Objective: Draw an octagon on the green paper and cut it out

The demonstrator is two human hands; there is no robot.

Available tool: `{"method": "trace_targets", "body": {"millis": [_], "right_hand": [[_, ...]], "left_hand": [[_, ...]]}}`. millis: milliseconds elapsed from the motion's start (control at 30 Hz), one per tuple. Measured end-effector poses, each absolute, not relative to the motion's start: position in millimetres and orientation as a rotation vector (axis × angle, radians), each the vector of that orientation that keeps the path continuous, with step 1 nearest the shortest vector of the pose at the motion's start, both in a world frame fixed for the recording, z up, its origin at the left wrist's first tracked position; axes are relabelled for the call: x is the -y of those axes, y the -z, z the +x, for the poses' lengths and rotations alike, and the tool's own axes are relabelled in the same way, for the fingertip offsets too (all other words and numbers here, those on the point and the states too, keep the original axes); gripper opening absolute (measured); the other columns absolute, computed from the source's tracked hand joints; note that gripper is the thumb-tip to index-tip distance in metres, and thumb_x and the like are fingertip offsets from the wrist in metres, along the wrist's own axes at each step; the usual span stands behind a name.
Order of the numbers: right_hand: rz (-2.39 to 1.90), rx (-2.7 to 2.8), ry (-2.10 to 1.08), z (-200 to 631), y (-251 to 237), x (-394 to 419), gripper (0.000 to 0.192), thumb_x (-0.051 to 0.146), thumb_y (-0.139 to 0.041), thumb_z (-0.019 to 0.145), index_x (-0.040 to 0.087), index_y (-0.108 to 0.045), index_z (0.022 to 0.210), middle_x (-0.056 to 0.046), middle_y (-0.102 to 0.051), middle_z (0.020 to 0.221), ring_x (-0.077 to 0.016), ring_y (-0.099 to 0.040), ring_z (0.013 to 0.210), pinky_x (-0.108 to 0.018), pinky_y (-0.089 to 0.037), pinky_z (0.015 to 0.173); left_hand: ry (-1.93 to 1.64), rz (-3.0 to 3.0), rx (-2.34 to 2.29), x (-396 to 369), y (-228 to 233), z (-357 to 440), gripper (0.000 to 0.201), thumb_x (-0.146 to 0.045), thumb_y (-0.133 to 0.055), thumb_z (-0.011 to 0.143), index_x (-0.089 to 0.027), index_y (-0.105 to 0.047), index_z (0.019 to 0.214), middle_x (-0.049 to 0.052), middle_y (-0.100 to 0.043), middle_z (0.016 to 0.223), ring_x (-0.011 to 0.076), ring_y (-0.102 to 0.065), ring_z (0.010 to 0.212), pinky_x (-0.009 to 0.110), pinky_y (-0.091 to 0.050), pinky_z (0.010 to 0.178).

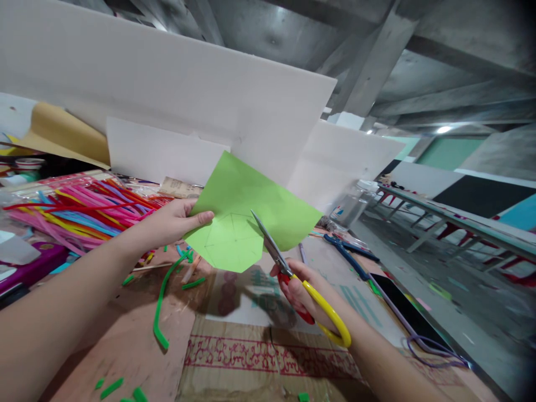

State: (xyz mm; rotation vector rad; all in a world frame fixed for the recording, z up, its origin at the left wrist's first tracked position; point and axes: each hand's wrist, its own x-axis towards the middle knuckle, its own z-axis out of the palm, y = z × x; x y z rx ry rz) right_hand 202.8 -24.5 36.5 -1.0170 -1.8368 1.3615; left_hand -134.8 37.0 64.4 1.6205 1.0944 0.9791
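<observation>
White foam boards (167, 84) stand propped across the upper left and centre of the frame, behind a brown cardboard work surface (125, 340) that fills the lower left. A heap of bright plastic-wrapped pipe cleaners in pink, red, yellow and blue (75, 209) lies at middle left.

At frame centre is the sheet of light green paper (247, 212), held up off the cardboard and tilted. Its lower part is already trimmed along several sides of a pencilled polygon with faint spokes; the upper part remains an uncut, square-cornered sheet reaching toward the upper right.

The left hand (176, 220) comes in from the left and pinches the sheet's left edge, thumb on the near face, fingers hidden behind.

The right hand (299, 287) sits at lower centre-right, closed through the loops of the yellow-and-red-handled scissors (293, 279). Their long axis runs from the handles at lower right up-left to the tips. The steel blades (266, 237) overlie the paper's right side, near where the polygon outline meets the uncut part. Whether the blades are parted cannot be told. The paper thus lies up and left of the cutting hand, which is the nearer to the uncut outline.

A loose green pipe cleaner (161, 304) curves over the cardboard below the sheet, among short green offcuts (111, 387) at lower left.
</observation>
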Motion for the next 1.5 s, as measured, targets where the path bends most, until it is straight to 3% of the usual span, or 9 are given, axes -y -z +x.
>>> {"method": "trace_targets", "body": {"millis": [833,1500], "right_hand": [[-1.07,1.782,-1.381,203.3,-33.9,24.2,0.068,0.082,-0.067,0.081,0.02,-0.058,0.107,0.006,-0.042,0.071,-0.0073,-0.028,0.052,-0.019,-0.022,0.042],[-1.084,1.81,-1.371,204.3,-34.6,23.0,0.078,0.088,-0.066,0.076,0.018,-0.059,0.109,0.006,-0.042,0.069,-0.0072,-0.03,0.053,-0.019,-0.022,0.042]], "left_hand": [[-0.968,1.624,-1.079,-37.2,-65.3,-135.4,0.034,-0.044,-0.066,0.101,-0.016,-0.066,0.12,0.005,-0.07,0.11,0.0202,-0.069,0.089,0.038,-0.06,0.078],[-0.999,1.603,-1.073,-38.0,-63.8,-136.0,0.03,-0.04,-0.066,0.101,-0.016,-0.066,0.119,0.005,-0.069,0.11,0.0184,-0.068,0.086,0.034,-0.06,0.074]]}}
